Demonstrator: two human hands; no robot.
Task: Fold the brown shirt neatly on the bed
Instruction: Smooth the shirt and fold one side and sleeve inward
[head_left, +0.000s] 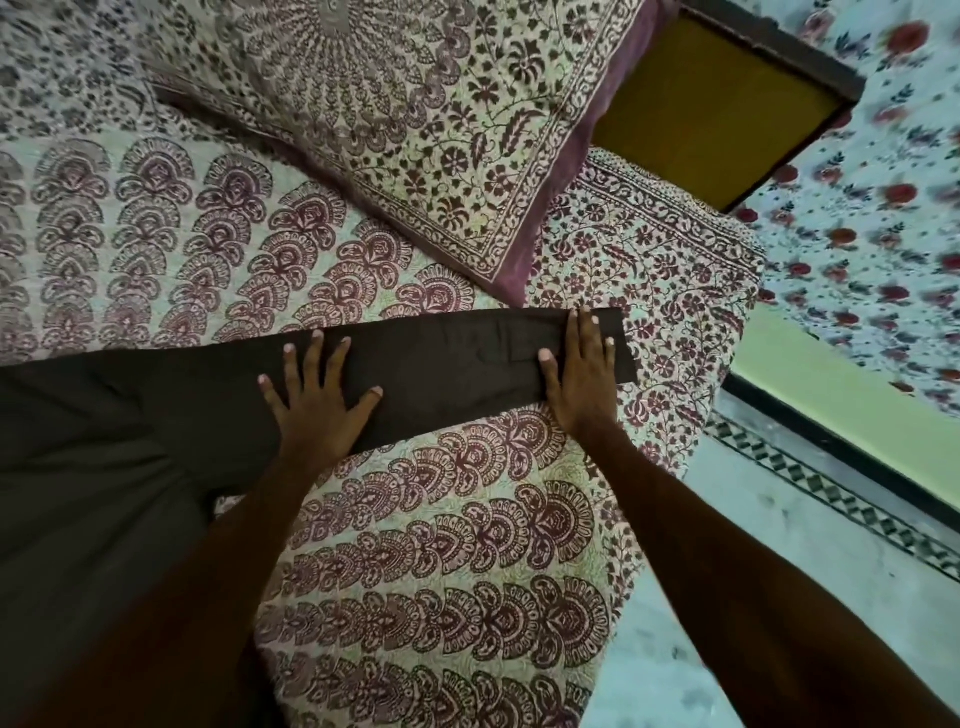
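the bed (441, 571) fills most of the view, covered in a cream spread printed with maroon fan shapes, its corner falling away toward the pale floor (691, 597) on the right. the brown shirt (104, 467) lies flat on it. its body takes up the left side and runs out of view at the left edge. a printed pillow (389, 130) rests further up the bed, apart from the shirt.

one long sleeve (457, 374) stretches out from the shirt's body toward the bed's corner. its long axis runs left to right across the view, and the cuff end (621, 343) lies close to the bed's edge. both hands rest on this sleeve with flat, spread fingers, pressing and gripping nothing. the left hand (317, 410) sits near the middle of the sleeve, closer to the body. the right hand (579, 379) lies just short of the cuff.

the sleeve looks smoothed but not yet folded in. the right hand is nearer the free end, so it is likely the one to carry the cuff leftward over the body, while the left hand could hold the fold line.
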